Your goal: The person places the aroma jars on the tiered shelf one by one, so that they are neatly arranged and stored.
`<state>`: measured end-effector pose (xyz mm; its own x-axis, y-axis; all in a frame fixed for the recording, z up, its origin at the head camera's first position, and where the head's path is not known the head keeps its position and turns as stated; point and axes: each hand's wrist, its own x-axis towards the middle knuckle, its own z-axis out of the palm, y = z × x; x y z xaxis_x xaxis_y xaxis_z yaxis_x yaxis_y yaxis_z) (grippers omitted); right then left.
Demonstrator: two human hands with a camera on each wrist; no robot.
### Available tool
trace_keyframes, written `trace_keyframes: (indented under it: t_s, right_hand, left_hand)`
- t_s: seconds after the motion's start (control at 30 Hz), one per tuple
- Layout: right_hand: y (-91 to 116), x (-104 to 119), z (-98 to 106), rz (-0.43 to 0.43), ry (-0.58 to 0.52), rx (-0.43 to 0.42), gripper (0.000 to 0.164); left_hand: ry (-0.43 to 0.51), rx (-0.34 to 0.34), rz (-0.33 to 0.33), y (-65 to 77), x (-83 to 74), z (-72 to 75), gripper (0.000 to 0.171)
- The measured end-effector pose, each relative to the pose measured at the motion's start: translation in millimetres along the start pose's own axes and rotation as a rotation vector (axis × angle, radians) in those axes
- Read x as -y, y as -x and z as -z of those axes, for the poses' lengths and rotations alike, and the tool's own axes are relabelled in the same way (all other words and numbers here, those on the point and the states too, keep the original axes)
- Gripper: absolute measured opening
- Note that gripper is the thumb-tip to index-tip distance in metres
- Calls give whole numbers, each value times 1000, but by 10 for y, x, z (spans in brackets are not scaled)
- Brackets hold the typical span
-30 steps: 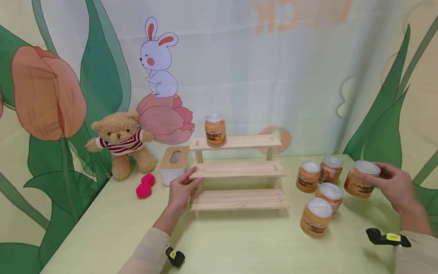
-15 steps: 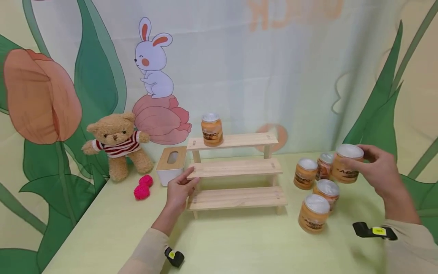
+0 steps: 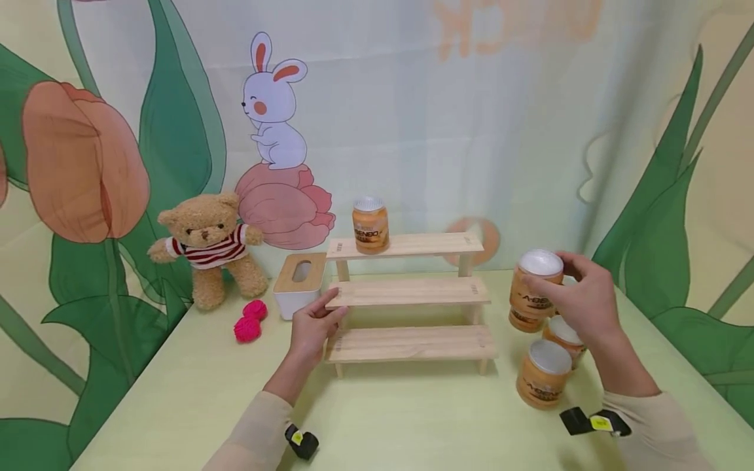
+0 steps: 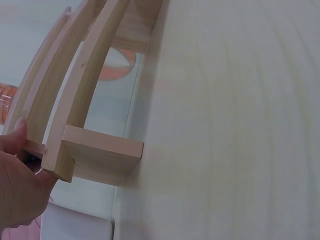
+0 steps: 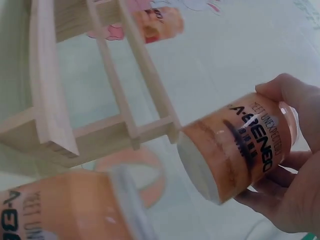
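Note:
My left hand [image 3: 310, 328] grips the left end of the middle board of a three-step wooden shelf [image 3: 406, 292]. In the left wrist view, the thumb and fingers [image 4: 19, 132] are at the board's end. On the top step, towards the left, stands an orange jar with a pale ribbed lid [image 3: 371, 226]. My right hand [image 3: 589, 302] holds a similar jar [image 3: 535, 288] up off the table, right of the shelf. Seen in the right wrist view, fingers and thumb wrap around this labelled jar [image 5: 240, 145]. It partly hides a jar [image 3: 526, 322] behind it.
Two jars stand nearer the front, one [image 3: 544, 376] ahead of the other [image 3: 565, 333]; another is mostly hidden behind my right hand. Left of the shelf are a tissue box [image 3: 299, 284], pink yarn balls [image 3: 249, 324] and a teddy bear [image 3: 209, 245]. A printed curtain [image 3: 424, 131] hangs behind.
My right hand has lifted the jar and carried it left, past the other jars towards the shelf. My left hand stays on the middle board.

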<state>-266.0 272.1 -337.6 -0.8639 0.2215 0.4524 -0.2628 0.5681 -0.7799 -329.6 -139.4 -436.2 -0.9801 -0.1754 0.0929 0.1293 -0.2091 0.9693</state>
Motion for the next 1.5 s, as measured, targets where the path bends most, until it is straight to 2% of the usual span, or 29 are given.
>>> trace_keyframes:
  t_s: [0.17,0.37,0.6,0.73,1.0,1.5]
  right_hand:
    - [83,15,-128,23,7,-26,64]
    - [57,143,-232,14,-63,60,67]
    - [-126,472,-447,39,-151,186,69]
    - [-285,578,-593,39,-212,225,65]
    - [-539,644,-857,78,-295,247,58]
    - [-792,698,-1129,17,-392,238,51]
  left_hand:
    - [8,28,7,-4,31,-35,48]
    - [8,18,-1,6,-2,-32,48]
    - [19,26,-9,-3,-24,-3,48]
    - [14,19,-3,5,-20,18,48]
    - [21,15,-1,12,-19,25,48]
    - [34,4,4,11,-26,7,48]
